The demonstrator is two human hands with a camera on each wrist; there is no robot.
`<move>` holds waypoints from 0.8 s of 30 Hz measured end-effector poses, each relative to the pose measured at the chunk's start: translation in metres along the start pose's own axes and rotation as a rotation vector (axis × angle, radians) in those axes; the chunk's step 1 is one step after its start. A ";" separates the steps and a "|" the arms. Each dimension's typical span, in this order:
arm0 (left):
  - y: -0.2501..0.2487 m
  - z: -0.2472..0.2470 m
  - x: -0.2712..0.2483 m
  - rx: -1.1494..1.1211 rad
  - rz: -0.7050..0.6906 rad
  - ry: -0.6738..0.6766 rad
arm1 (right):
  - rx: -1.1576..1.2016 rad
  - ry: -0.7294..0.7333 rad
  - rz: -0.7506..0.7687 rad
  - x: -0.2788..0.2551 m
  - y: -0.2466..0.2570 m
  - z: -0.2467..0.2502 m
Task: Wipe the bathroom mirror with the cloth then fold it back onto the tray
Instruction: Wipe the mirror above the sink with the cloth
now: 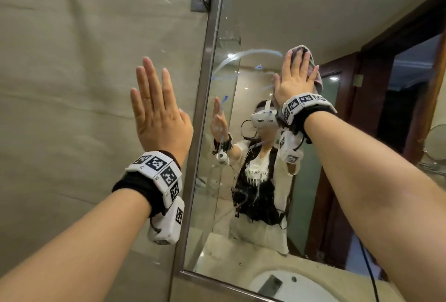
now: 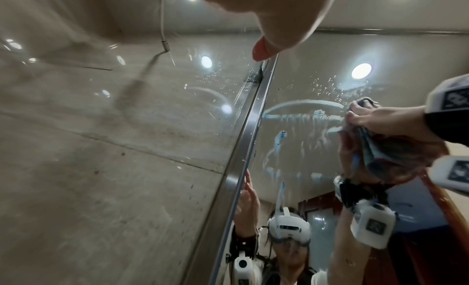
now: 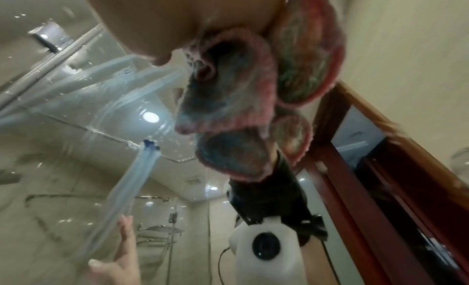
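Note:
My right hand [image 1: 295, 77] presses a crumpled pink cloth [image 1: 318, 79] flat against the mirror [image 1: 265, 24], fingers straight and spread. Up close in the right wrist view, the cloth [image 3: 228, 108] is stained blue and bunched under my palm [image 3: 190, 18]. Blue-white smear arcs [image 1: 241, 56] run left of the cloth, with drips [image 3: 142, 169] below. My left hand [image 1: 154, 108] lies flat on the tiled wall [image 1: 72, 84], just left of the mirror's steel frame [image 1: 205, 84], holding nothing. No tray is in view.
A metal bracket [image 1: 199, 0] sits on the frame near the top. Below the mirror is a white sink [image 1: 289, 287] in a beige counter. A round stand mirror [image 1: 436, 142] is at the far right. The glass reflects a person, a shower screen and a wooden door frame.

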State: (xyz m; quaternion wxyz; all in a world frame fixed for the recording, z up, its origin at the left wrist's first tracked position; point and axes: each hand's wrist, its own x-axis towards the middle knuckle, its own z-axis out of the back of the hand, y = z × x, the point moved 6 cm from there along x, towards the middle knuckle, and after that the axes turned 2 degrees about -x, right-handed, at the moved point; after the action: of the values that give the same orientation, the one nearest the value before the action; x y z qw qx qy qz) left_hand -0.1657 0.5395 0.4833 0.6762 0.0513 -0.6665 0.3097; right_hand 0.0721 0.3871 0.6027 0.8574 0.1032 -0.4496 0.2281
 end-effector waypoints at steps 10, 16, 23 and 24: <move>0.002 -0.012 0.000 0.047 -0.028 -0.058 | -0.191 0.118 0.434 0.018 0.112 -0.008; 0.003 -0.013 -0.002 0.091 -0.060 -0.050 | -0.307 0.111 0.621 -0.018 0.144 -0.046; 0.000 -0.012 -0.003 0.118 -0.072 -0.036 | -0.428 0.196 0.874 -0.054 0.124 -0.068; -0.002 -0.012 -0.003 0.118 -0.067 -0.040 | -0.421 0.205 0.873 -0.050 0.121 -0.064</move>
State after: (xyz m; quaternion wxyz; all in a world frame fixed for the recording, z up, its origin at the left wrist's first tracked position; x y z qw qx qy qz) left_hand -0.1544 0.5428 0.4798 0.6687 0.1196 -0.6582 0.3245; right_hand 0.0352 0.5025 0.5213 0.7240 -0.2930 -0.4004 0.4792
